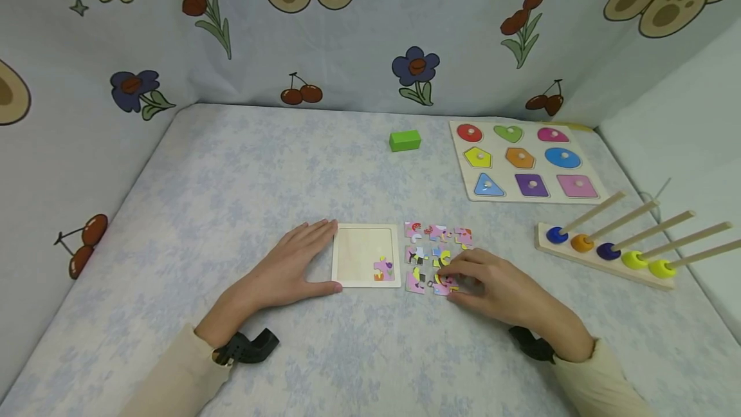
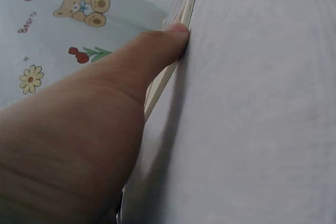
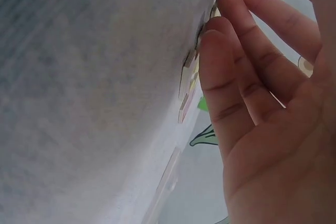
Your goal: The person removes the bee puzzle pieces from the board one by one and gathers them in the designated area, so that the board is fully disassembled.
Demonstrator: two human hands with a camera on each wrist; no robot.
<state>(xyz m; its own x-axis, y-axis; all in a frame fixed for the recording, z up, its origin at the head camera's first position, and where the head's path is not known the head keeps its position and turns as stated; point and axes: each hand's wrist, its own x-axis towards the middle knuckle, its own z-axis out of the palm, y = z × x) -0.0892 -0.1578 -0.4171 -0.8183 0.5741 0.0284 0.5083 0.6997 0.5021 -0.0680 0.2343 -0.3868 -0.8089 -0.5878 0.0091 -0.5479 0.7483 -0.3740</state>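
My left hand (image 1: pixel 295 259) lies along the left side of a square wooden puzzle tray (image 1: pixel 395 230). Its fingers are straight, fingertips near the upper left corner and thumb at the lower left, touching the edge. One pink puzzle piece (image 1: pixel 383 269) lies in the tray's lower right corner. To the tray's right several loose pieces (image 1: pixel 415 255) are spread in rows. My right hand (image 1: pixel 492 285) is at the nearest row, thumb and fingertips at opposite edges of a pink-and-yellow puzzle piece (image 1: pixel 444 284), partly covered by the hand. The right wrist view shows gently bent fingers (image 3: pixel 218 82) beside the pieces.
A green block (image 1: pixel 404 141) lies farther back. A shape-knob board (image 1: pixel 503 198) stands at the back right. Nearer on the right, a wooden base (image 1: pixel 602 266) carries several slanting pegs with coloured rings. Printed cloth walls (image 1: pixel 359 56) enclose the table.
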